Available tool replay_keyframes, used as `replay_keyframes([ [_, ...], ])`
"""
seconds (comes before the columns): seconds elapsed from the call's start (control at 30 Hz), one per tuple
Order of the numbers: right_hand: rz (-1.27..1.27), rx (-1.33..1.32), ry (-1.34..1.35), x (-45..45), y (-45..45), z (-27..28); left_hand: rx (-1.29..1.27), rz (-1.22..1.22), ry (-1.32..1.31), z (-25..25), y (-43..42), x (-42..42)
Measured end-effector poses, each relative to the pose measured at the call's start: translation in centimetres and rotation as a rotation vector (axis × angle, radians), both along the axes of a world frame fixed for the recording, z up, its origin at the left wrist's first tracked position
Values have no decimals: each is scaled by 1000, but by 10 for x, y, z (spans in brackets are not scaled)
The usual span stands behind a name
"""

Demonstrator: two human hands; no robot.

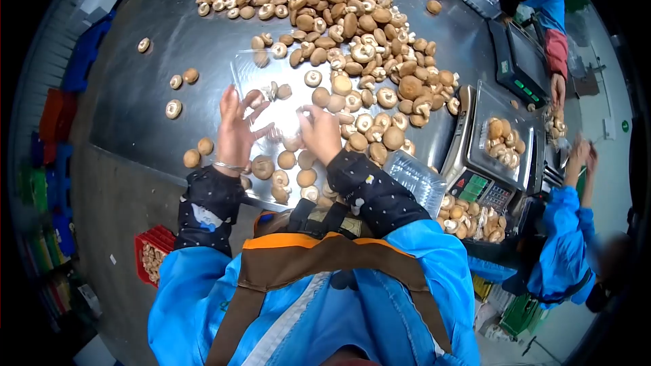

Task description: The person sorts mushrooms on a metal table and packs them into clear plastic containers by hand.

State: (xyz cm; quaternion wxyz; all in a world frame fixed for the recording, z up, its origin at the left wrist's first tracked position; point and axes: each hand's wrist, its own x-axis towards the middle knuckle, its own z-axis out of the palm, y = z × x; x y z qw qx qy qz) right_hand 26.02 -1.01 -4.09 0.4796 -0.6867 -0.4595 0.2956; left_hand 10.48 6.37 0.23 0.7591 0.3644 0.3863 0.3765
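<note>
Over the metal table (pixel 142 95), my left hand (pixel 235 127) is open, its fingers spread beside a clear plastic sheet or tray (pixel 247 68) that catches bright glare. My right hand (pixel 321 132) is closed, thumb and fingers pinched together at the right side of the clear plastic; glare hides what they hold. Loose brown mushrooms (pixel 286 160) lie just below and between my hands. Beyond them a large heap of mushrooms (pixel 332 10) spreads to the back and right. An empty clear tray (pixel 416 179) stands right of my right sleeve.
To the right, a scale (pixel 481 188) bears a tray of mushrooms (pixel 503 142); filled trays (pixel 468 220) sit below it. A second scale (pixel 519 61) stands behind. Co-workers' hands (pixel 557 91) are at the right. A red basket (pixel 144 257) is on the floor.
</note>
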Motion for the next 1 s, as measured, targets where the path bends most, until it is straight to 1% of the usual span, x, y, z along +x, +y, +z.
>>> replay_keyframes([
  [0.07,-49,-69,260,3,9,6,53,-12,68,3,4,3],
  [0.1,-42,-27,264,0,11,1,71,-23,119,8,7,5],
  [0.13,22,-36,333,-2,11,-1,88,-32,170,9,11,8],
  [0.17,54,-40,188,2,11,-1,66,-69,185,1,25,2],
  [0.2,92,-46,42,6,9,-2,66,-75,280,-1,36,-4],
  [0.23,106,-63,-77,21,7,-4,134,-126,406,-10,55,-20],
  [0.27,122,-79,-194,44,0,-5,159,-61,530,-22,77,-41],
  [0.3,102,-81,-81,70,-12,2,313,-11,715,-43,105,-74],
  [0.33,81,-79,32,100,-27,12,698,30,966,-55,132,-100],
  [0.37,-47,-292,-68,128,-43,15,1116,103,1360,-57,146,-119],
  [0.4,-64,-293,-411,163,-58,-4,958,68,1473,-57,153,-124],
  [0.43,-39,-482,-533,187,-75,-3,745,-84,1546,-66,162,-125],
  [0.47,20,-772,-635,197,-85,8,530,-234,1597,-82,170,-123],
  [0.5,111,-795,-566,220,-102,-16,559,-285,1539,-105,173,-114],
  [0.53,95,-724,-553,219,-107,-32,592,-341,1477,-120,172,-101],
  [0.6,71,-582,-528,218,-116,-57,665,-439,1346,-111,140,-43],
  [0.63,150,-434,-196,221,-110,-74,670,-472,1307,-102,123,-14],
  [0.67,218,-442,-285,206,-99,-65,633,-523,1253,-92,109,15],
  [0.7,183,-424,-297,194,-90,-76,601,-604,1236,-101,104,36],
  [0.73,146,-408,-307,182,-81,-88,576,-725,1163,-100,92,54],
  [0.77,146,-285,-242,169,-66,-90,490,-789,1088,-85,78,74],
  [0.8,147,-161,-180,158,-49,-91,410,-680,1068,-83,65,94],
  [0.87,155,-180,-89,136,-23,-79,454,-574,993,-114,56,109],
  [0.9,219,-195,-143,131,-11,-77,418,-557,922,-109,54,111],
  [0.93,206,-258,-99,125,-4,-75,383,-542,853,-103,51,109],
  [0.97,215,-228,-64,125,-2,-80,198,-502,641,-96,44,106],
  [1.0,224,-197,-31,126,2,-84,141,-481,653,-87,39,105],
])
